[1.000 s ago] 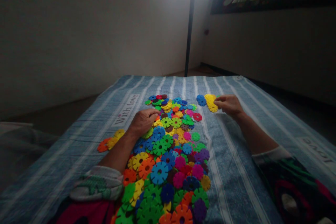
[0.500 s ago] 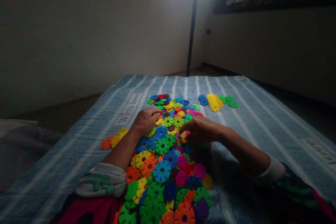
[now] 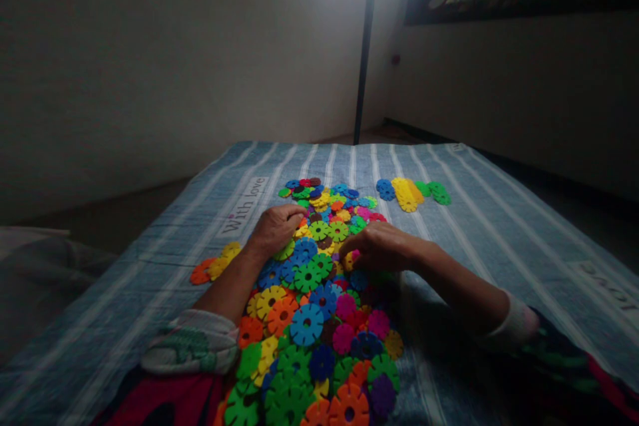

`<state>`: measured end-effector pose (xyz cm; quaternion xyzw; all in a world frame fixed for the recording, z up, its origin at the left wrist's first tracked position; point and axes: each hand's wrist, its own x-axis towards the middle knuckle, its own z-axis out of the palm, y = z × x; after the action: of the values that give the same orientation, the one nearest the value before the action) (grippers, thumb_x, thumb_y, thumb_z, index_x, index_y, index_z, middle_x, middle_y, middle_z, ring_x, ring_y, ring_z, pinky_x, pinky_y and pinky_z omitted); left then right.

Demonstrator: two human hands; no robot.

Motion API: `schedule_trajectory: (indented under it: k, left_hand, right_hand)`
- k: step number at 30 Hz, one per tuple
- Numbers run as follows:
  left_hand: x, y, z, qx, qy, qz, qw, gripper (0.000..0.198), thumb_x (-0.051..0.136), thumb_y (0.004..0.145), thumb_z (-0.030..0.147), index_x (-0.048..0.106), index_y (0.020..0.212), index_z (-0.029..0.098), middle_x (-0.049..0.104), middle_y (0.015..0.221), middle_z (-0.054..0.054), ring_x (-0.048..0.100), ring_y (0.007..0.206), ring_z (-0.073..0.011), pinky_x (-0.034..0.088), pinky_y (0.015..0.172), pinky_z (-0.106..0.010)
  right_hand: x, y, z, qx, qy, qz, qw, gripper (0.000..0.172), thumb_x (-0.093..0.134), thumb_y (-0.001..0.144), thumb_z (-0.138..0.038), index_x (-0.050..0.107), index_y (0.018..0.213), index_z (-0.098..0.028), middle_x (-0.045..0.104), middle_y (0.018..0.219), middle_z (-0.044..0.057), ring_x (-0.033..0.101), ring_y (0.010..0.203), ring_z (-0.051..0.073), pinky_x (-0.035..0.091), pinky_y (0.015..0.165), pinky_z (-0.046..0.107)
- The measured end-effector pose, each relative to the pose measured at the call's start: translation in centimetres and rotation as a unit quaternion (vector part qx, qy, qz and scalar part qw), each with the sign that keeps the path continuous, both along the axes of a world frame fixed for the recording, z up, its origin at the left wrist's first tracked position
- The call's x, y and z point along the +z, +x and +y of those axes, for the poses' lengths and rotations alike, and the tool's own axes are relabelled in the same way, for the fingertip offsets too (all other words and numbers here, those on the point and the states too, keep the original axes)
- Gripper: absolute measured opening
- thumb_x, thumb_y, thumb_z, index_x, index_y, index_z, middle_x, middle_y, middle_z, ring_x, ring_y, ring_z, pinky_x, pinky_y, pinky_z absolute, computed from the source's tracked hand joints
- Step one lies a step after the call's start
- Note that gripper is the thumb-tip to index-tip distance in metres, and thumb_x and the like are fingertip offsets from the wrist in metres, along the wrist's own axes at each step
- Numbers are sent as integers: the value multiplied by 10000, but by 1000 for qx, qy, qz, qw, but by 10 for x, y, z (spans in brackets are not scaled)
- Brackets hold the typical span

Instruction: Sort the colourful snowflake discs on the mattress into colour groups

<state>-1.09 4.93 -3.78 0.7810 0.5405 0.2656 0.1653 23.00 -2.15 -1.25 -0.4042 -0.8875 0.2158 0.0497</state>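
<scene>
A long heap of colourful notched plastic discs [image 3: 307, 324], shaped like flowers, runs down the middle of the cloth. At its left edge rests my left hand [image 3: 274, 229], fingers curled and closed; whatever is in them is hidden. My right hand [image 3: 377, 246] reaches into the heap from the right, its bent fingers pointing down. Close by its fingertips is a yellow disc [image 3: 351, 260]; I cannot make out what the fingers hold. Green discs [image 3: 312, 272] lie between the two hands.
Sorted discs lie apart at the back right: blue ones [image 3: 385, 189], yellow ones [image 3: 405, 194] and green ones [image 3: 439, 194]. Left of my left forearm are orange discs [image 3: 202, 272] and yellow discs [image 3: 224, 262]. A striped blue cloth [image 3: 164, 279] covers the surface. Behind it stands a dark pole [image 3: 364, 66].
My right fingers have shifted very slightly at the discs, and a yellow disc beside them shows a little more plainly. The left hand stays where it was.
</scene>
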Motion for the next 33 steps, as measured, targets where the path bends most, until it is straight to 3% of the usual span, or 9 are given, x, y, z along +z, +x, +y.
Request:
schedule_trajectory:
  k: [4,8,15,19,24,28,31,33]
  left_hand:
    - [-1,0,1,-2,7,-3,1000,366,461,749,356,762,901,215,769,908,-16,691,848,-211,527,804,-299]
    - [0,-1,1,-3,6,-8,1000,357,472,748,360,765,891,215,770,921,-13,691,849,-211,528,821,-294]
    - [0,-1,1,6,-2,0,1000,355,471,751,360,765,890,221,769,946,-13,693,896,-225,530,829,-296]
    - [-1,-1,2,1,11,-5,1000,334,487,745,357,768,880,241,771,925,6,690,891,-219,532,831,-289]
    - [-2,-2,2,-2,13,-10,1000,330,491,749,350,769,895,248,771,906,15,687,888,-216,531,835,-284]
    - [-2,-2,3,-2,12,-12,1000,330,489,752,346,769,892,240,770,899,10,688,886,-219,529,836,-287]
    - [-2,-2,3,-8,16,-13,1000,339,484,750,349,768,894,234,770,881,7,687,870,-210,531,820,-280]
    - [-3,-3,3,-11,17,-12,1000,344,479,751,352,765,895,226,770,877,4,687,857,-203,531,807,-274]
  right_hand:
    - [1,-1,0,-13,8,2,1000,295,646,776,-132,736,1023,-266,642,698,-19,505,605,105,282,564,230]
    - [4,-3,-1,-21,4,20,1000,156,680,777,-200,743,916,-234,586,646,-33,456,576,89,272,550,224]
    - [-3,-3,3,-38,-83,122,988,79,631,764,-151,706,778,-173,562,617,-47,491,584,82,320,549,202]
    - [-11,2,7,-20,-140,211,967,71,613,764,-183,671,739,-151,569,631,-36,496,589,89,362,552,206]
    - [-12,4,9,-21,-203,344,917,154,682,725,-288,633,702,-144,592,649,-28,509,587,80,415,572,214]
    - [1,20,13,-96,-197,396,892,188,718,693,-315,646,725,-145,581,562,-37,485,475,66,366,441,184]
    - [10,52,21,-196,-121,442,867,212,741,676,-334,662,728,-144,573,517,-35,482,439,65,347,398,178]
    - [10,78,27,-281,-62,472,833,230,759,655,-338,660,710,-138,585,511,-21,486,431,68,349,389,179]
